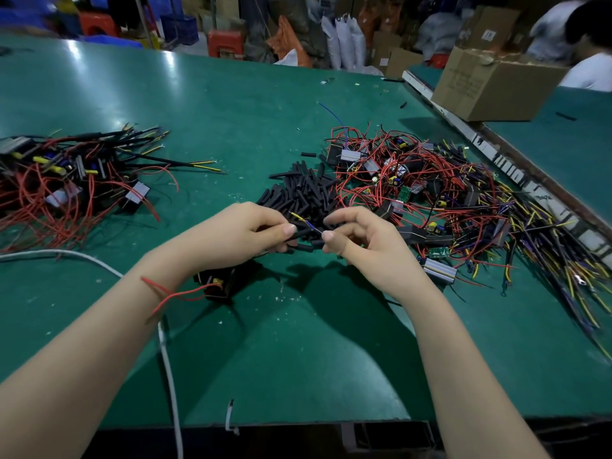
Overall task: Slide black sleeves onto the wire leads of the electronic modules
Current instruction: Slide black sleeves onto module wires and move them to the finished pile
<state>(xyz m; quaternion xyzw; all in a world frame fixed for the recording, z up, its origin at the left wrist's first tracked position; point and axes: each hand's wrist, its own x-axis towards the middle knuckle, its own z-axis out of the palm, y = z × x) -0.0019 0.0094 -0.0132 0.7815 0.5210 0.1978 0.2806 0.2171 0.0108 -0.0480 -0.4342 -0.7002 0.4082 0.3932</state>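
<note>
The left hand [245,231] is curled, thumb and fingers gripping a black sleeve [299,234] just above the desk [298,342]. Thin yellow and blue leads [306,221] stick out of the sleeve's far end. The right hand [359,238] pinches the lead tips between thumb and forefinger, its other fingers loosely bent. A black module [215,286] lies under the left wrist, its red wire [172,294] draped over that wrist.

Just beyond the hands sits a heap of loose sleeves [298,190]. To the right is a tangle of unsleeved modules [430,200]; to the left, a pile of sleeved modules [66,173]. A white cable [167,369] crosses the near left of the green desk. A cardboard box [490,84] stands far right, with a person [576,38] in white behind it and stools, crates and bags beyond.
</note>
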